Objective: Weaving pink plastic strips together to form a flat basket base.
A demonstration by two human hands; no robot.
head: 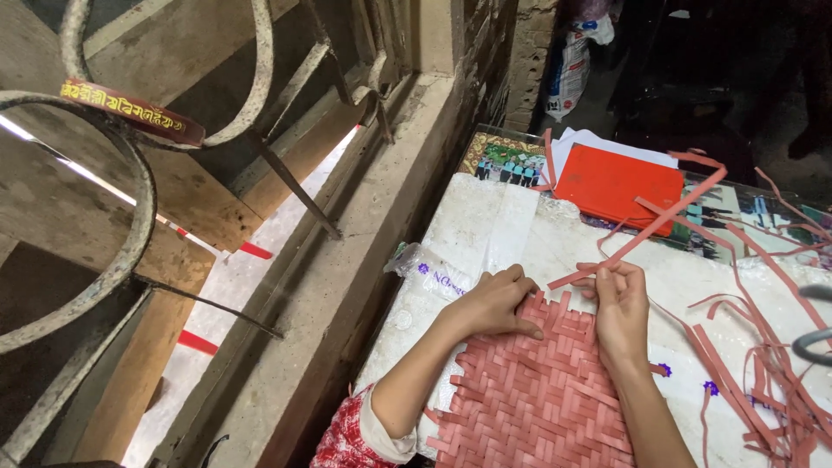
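Head view: a flat pink woven mat point(542, 390) of thin paper strips lies on crinkled white plastic sheeting point(511, 225). The left hand point(496, 303) presses flat on the mat's upper edge, fingers together; just beside it, the right hand point(620, 303) pinches a long loose strip point(646, 232).

To our left we see a curved metal window grille point(130, 217), rusty and worn, with daylight coming through low behind it. A rough concrete sill point(347, 260) runs beside the table point(520, 225), which is covered in white plastic sheeting. Far right, the room is dim, with a printed sack point(572, 61) standing against a brick wall point(529, 52).
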